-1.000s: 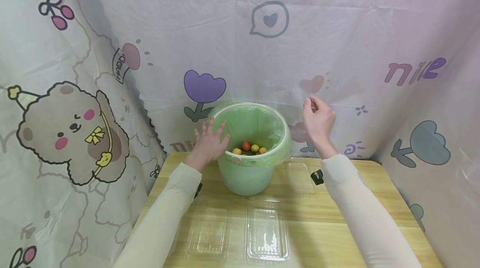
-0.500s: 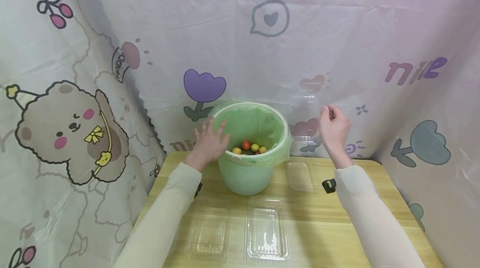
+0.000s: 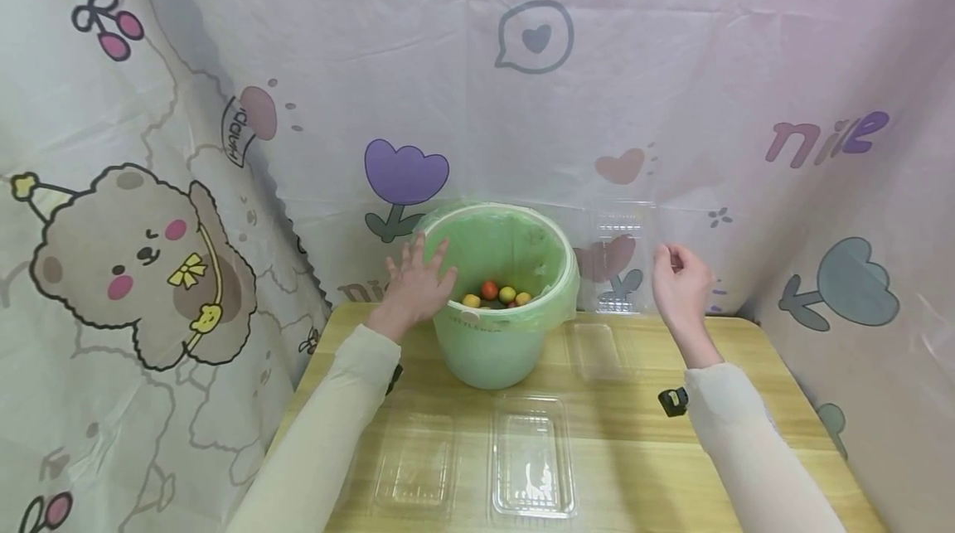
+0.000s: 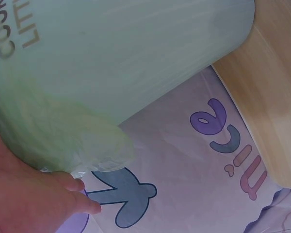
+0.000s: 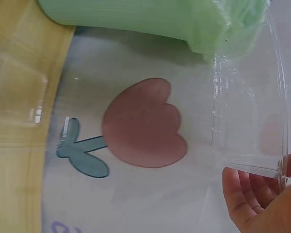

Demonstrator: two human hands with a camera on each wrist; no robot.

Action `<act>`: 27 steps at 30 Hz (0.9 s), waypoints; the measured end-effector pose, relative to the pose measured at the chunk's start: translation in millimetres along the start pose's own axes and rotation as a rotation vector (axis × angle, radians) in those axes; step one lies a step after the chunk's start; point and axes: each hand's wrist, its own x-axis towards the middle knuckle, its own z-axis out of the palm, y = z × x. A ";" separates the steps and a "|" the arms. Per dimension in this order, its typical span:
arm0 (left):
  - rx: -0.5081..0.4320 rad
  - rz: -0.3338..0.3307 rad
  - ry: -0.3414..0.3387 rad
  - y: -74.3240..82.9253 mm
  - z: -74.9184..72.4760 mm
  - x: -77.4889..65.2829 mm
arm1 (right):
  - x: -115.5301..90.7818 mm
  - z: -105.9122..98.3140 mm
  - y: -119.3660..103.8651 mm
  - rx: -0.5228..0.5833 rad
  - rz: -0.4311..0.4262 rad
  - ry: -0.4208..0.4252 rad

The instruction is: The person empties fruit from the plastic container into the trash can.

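My left hand (image 3: 415, 280) rests with spread fingers at the left rim of a pale green bucket (image 3: 488, 355). A thin green plastic bag (image 3: 515, 243) lines this bucket and folds over its rim. Inside lie several small round red and yellow things, one of them a red one (image 3: 488, 290). To the bucket's right, my right hand (image 3: 682, 284) pinches the edge of a clear plastic food container (image 5: 250, 116). Raised above the table's back edge, the container stands out faintly against the printed cloth. In the left wrist view, the left fingers (image 4: 70, 187) lie by the bag's folded edge.
Two clear plastic containers, a left one (image 3: 416, 462) and a right one (image 3: 531, 458), lie on the wooden table (image 3: 656, 467) in front of the bucket. Another clear piece (image 3: 594, 351) lies right of it. Printed cloth (image 3: 537, 127) hangs behind and at both sides.
My right hand has moved right and down, carrying the clear container lower, beside the bucket. The left hand stays at the rim.
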 end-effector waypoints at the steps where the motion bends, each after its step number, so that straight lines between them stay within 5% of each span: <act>1: -0.002 -0.001 -0.001 0.1 -0.2 0.0 | -1.9 -0.9 3.5 -0.001 0.001 -0.004; 27: 0.003 -0.001 -0.004 0.8 -0.6 -0.3 | -47.2 -15.4 73.2 -0.093 0.018 -0.005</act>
